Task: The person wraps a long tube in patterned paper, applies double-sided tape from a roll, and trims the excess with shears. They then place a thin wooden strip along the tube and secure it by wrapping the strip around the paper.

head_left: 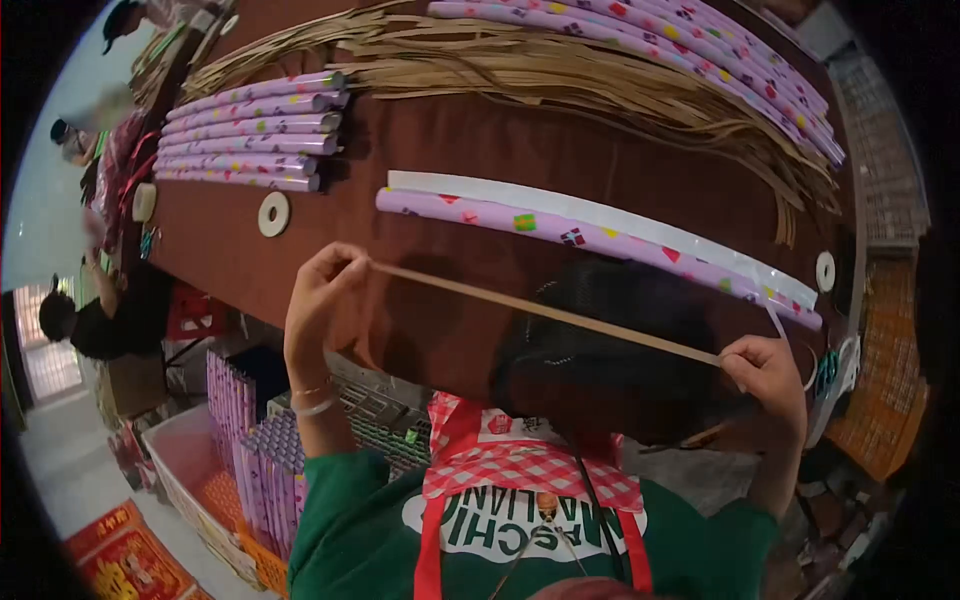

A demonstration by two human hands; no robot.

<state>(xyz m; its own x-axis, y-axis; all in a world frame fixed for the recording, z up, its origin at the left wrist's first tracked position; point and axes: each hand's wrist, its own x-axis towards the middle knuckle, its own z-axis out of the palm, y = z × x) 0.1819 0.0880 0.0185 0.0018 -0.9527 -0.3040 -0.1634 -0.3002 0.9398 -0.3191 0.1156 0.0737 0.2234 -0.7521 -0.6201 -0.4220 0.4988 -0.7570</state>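
A long, narrow tan strip [545,311] is stretched between my two hands, above the near part of the table. My left hand [325,290] pinches its left end, and my right hand [765,372] pinches the right end. Just beyond it lies a purple roll of gift-patterned wrapping paper [600,240], with a white edge along its far side. A thin pale band hangs from the roll's right part toward my right hand.
Several finished rolls [250,140] lie at the left, near a tape roll [273,214]. A heap of tan strips [560,75] and more rolls [680,40] cover the table's far side. Scissors [826,372] lie at right. Other people [85,310] work at left.
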